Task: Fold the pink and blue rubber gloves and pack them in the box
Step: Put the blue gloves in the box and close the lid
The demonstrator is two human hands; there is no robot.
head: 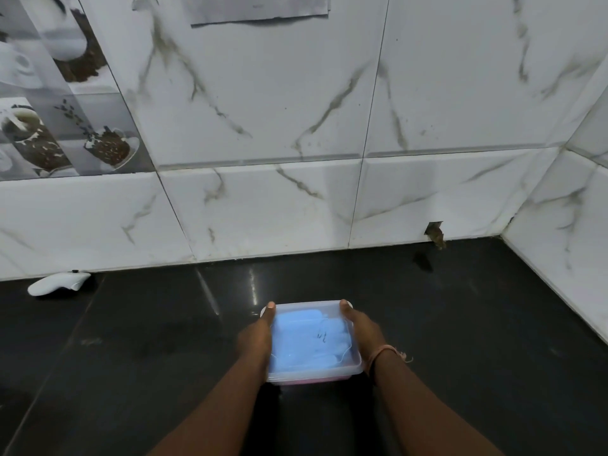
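From the head view, we saw a clear plastic box point(312, 340), rectangular with rounded corners, sitting on a glossy black counter point(131, 357) that threw back streaks of light. A see-through lid point(306, 306) covered the box, and through it the blue gloves point(309, 337) lay folded flat and smooth, filling most of the inside. Along the near bottom edge of the box a thin strip of pink gloves point(312, 380) showed beneath the blue.

Behind the counter rose a wall of white marble-look tiles point(263, 110) with grey veins, and a side wall met it at the right corner. A small chipped hole point(435, 232) broke the tile base near that corner. Far to the left, against the wall, lay a white curved object point(57, 283), well apart from the box. The counter around the box was bare on every side, leaving plenty of room to left, right and front.

Our left hand point(255, 340) pressed against the left side of the box, thumb stretched along the edge to the far corner. Our right hand point(362, 330) mirrored it on the right side, with a pink band point(381, 352) around the wrist. Both hands were closed around the box from opposite sides, forearms reaching forward nearly parallel
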